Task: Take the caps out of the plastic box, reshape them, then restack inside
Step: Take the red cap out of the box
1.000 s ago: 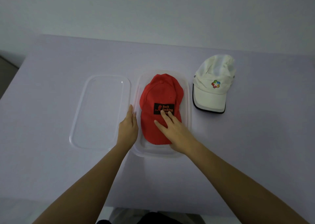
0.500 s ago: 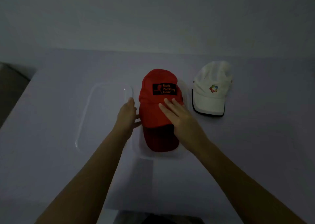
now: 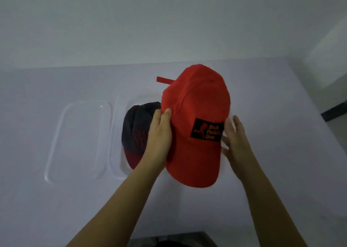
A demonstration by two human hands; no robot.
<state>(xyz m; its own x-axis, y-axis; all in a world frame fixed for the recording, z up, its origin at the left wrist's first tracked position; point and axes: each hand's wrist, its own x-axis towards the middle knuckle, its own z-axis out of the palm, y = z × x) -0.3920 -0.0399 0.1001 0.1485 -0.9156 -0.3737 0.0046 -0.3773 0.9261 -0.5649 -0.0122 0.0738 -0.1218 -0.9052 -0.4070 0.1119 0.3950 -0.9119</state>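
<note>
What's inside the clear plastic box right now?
A dark cap with a red brim lies in the plastic box. The left hand and the red cap it holds cover its right side and the box's right half; anything beneath it is hidden.

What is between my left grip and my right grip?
The red cap: the left grip holds one side, the right grip touches the other, in the head view.
</note>
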